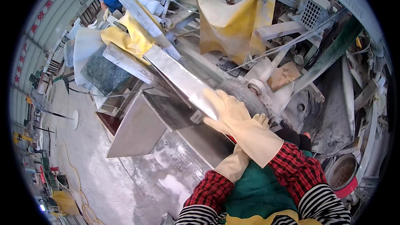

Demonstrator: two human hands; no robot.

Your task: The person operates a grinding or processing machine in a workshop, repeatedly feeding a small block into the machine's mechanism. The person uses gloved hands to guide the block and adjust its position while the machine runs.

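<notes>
While the right hand (235, 114) lies with thumb and fingers spread apart upon the near end of the long pale bar (177, 76), whose far end is near the yellow cloth (132, 33), the left hand (234, 164) crosses beneath the right wrist, its grip impossible to tell.

The person's two forearms (298, 171) come from the lower edge, in red-and-black checked sleeves (211, 186), and cross near the wrists, the right above the left. The right hand (227, 110), in a cream rubber glove (260, 141), points toward upper left, with fingers extended and thumb apart. The left hand (261, 120), gloved likewise, lies mostly hidden beneath; only some fingers appear, so its grip cannot be told.
</notes>
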